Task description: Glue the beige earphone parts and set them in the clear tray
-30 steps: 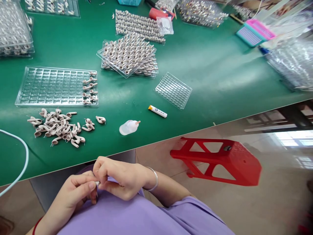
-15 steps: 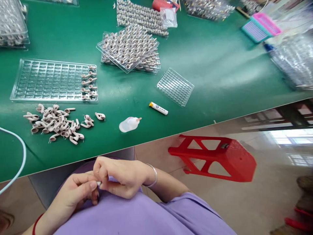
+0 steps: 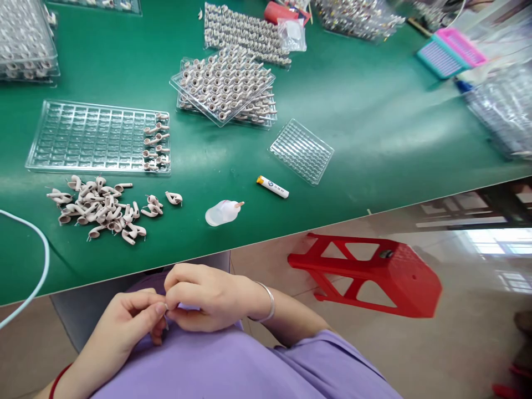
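My left hand [image 3: 128, 324] and my right hand [image 3: 203, 296] meet over my lap, below the edge of the green table [image 3: 366, 127]. Their fingertips pinch one tiny pale part [image 3: 167, 308] between them; most of it is hidden. A loose pile of beige earpiece-shaped parts [image 3: 97, 208] lies on the table just beyond my hands. Behind the pile sits a clear compartment tray [image 3: 83, 136] with a few parts along its right side.
Stacked trays full of parts [image 3: 226, 86] stand mid-table, with a small empty clear tray [image 3: 301, 151], a white tube [image 3: 272, 187] and a small clear bottle [image 3: 222, 212] nearer. A pale cable [image 3: 39, 266] curves at left. A red stool [image 3: 374, 271] lies on the floor at right.
My hands stay together on the small part, shifting only slightly. The view has drifted a little.
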{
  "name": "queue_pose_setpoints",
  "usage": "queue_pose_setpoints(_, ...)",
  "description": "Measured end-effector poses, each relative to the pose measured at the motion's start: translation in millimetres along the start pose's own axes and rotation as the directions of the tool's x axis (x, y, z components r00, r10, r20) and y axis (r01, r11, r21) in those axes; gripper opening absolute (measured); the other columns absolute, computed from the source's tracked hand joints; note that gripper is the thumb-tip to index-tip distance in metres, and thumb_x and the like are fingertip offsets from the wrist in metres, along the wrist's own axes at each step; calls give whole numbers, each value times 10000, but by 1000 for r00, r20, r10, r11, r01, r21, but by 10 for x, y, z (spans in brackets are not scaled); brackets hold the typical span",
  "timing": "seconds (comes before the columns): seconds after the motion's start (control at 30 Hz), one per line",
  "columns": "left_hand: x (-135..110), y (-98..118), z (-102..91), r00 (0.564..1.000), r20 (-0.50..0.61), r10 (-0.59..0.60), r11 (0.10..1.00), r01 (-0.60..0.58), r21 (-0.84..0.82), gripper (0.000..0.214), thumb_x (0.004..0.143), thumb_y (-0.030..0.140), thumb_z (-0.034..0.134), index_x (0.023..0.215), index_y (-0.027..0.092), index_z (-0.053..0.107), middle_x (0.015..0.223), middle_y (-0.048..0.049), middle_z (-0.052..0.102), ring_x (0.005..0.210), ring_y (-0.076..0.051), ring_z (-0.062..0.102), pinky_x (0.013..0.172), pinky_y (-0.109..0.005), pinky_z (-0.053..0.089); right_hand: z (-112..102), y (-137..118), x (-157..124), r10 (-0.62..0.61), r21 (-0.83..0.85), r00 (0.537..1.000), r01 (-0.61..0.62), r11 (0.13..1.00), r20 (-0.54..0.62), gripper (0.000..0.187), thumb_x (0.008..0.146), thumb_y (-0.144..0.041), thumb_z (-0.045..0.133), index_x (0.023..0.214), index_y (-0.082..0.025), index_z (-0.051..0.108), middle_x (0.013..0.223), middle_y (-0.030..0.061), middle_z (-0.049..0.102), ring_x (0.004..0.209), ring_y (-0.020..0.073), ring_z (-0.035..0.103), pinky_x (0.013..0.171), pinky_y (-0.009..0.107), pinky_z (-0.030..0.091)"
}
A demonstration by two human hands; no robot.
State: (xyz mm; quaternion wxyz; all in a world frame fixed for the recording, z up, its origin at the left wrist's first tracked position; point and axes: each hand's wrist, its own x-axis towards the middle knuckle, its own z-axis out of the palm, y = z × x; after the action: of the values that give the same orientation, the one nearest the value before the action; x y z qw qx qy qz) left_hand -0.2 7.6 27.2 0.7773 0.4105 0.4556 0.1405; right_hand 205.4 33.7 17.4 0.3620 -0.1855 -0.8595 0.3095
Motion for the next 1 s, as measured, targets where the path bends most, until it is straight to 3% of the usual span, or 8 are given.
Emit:
queue_pose_setpoints(0.23,26,-15,37,1000,12,-21,999,21,-43,391,780,498,661,580,162,650,563,5,549,535,-110,486,543,-228,406,27,-7,22,-10,-92,991,23,996,133,146,867,-118,418,797,-167,536,772,44,578,701,112,517,590,192,468)
queue_pose_setpoints(0.47,51,-41,65,997,28,-71,994,73,-77,315,736,414,694,559,160,635,515,16,540,502,-101,465,519,-222,398,36,15,50,-24,-57,948,45,997,316,175,854,-137,405,701,-196,467,711,28,536,638,120,453,543,214,419)
queue_pose_setpoints(0.7,24,-52,11,998,10,-60,990,61,-129,382,773,510,676,619,161,678,585,12,544,519,-94,477,504,-211,415,-17,45,19,40,58,980,-52,997,193,77,909,-168,454,834,-184,452,819,52,579,761,115,537,634,203,481)
queue_pose_setpoints(0.9,19,-55,2,998,18,-53,993,55,-108,378,786,515,674,640,168,711,610,15,528,528,-87,473,521,-208,431,-3,57,-24,83,106,984,-100,989,160,64,878,-173,502,849,-184,446,805,40,562,754,112,540,631,195,483)
queue_pose_setpoints(1.0,19,-30,11,999,15,-50,994,51,-92,389,784,522,670,627,168,709,598,12,522,531,-95,469,531,-221,439,25,64,-34,98,115,975,-122,986,200,64,864,-164,510,851,-184,451,820,45,570,771,112,551,641,192,484)
